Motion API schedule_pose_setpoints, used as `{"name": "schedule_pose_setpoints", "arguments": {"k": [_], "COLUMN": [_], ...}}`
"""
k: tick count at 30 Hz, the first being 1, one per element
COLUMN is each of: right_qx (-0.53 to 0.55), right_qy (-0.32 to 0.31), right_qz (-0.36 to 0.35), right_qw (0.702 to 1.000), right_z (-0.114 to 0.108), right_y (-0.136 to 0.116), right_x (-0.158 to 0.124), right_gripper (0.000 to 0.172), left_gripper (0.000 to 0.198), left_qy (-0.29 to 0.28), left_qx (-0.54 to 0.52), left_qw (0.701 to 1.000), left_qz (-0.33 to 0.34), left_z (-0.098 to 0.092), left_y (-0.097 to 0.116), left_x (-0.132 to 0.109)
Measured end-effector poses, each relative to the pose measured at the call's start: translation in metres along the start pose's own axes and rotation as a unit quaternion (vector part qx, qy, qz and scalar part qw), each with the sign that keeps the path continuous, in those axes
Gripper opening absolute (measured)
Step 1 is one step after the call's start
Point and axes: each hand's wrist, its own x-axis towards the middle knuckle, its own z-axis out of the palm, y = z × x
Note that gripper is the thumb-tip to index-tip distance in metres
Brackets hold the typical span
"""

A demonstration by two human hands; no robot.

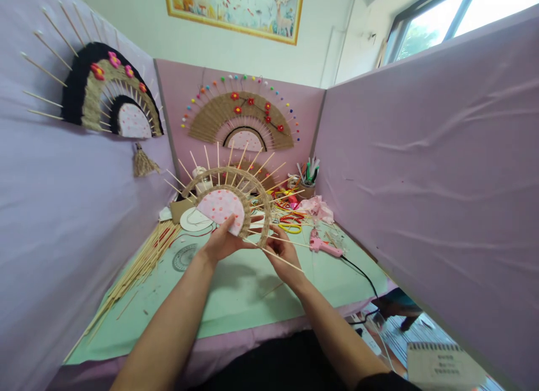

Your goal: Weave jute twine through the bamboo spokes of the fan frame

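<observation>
A half-made fan (229,197) is held up over the green mat (236,295): a pink dotted half-disc, a jute ring around it and thin wooden sticks radiating outward. My left hand (225,240) grips the pink base from below, thumb on its face. My right hand (281,250) is closed at the fan's lower right edge, fingers pinched on the jute ring and a stick there.
A pink glue gun (323,246) with a black cord lies right of my hands. A bundle of sticks (138,267) runs along the left wall. Finished fans (244,118) hang on the purple partitions. Scissors, cord and a tool cup clutter the back.
</observation>
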Motion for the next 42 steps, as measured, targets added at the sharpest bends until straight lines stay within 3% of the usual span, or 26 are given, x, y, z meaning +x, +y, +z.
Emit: {"name": "schedule_pose_setpoints", "arguments": {"k": [5,10,15,20,26,31,37,42], "right_qx": [-0.085,-0.113,-0.131,-0.114,-0.095,-0.119,-0.163,-0.169], "right_qy": [-0.004,-0.029,0.019,0.091,0.142,0.14,0.072,0.037], "right_qz": [-0.039,-0.062,-0.048,-0.04,-0.031,-0.033,-0.061,-0.062], "right_qw": [0.996,0.991,0.99,0.989,0.985,0.982,0.982,0.983], "right_z": [-0.017,-0.034,-0.053,-0.071,-0.086,-0.087,-0.08,-0.058], "right_y": [-0.003,-0.004,-0.009,-0.02,-0.03,-0.035,-0.031,-0.012], "right_x": [-0.002,-0.001,0.003,0.011,0.014,0.01,0.005,0.001], "right_gripper": [0.03,0.027,0.021,0.017,0.024,0.025,0.025,0.027], "left_gripper": [0.038,0.04,0.043,0.047,0.049,0.052,0.046,0.042], "left_qy": [-0.005,0.022,0.065,0.068,0.056,0.043,0.055,0.066], "left_qx": [-0.005,-0.019,-0.033,0.002,0.027,0.029,0.009,-0.016], "left_qw": [1.0,0.994,0.986,0.99,0.992,0.994,0.992,0.987], "left_qz": [0.03,0.103,0.147,0.124,0.108,0.096,0.113,0.144], "left_z": [0.0,-0.008,-0.01,-0.009,-0.016,-0.021,-0.019,-0.015], "left_y": [0.0,0.005,0.015,0.017,0.017,0.017,0.016,0.012], "left_x": [0.003,0.006,0.0,-0.001,0.001,0.003,0.004,0.006]}}
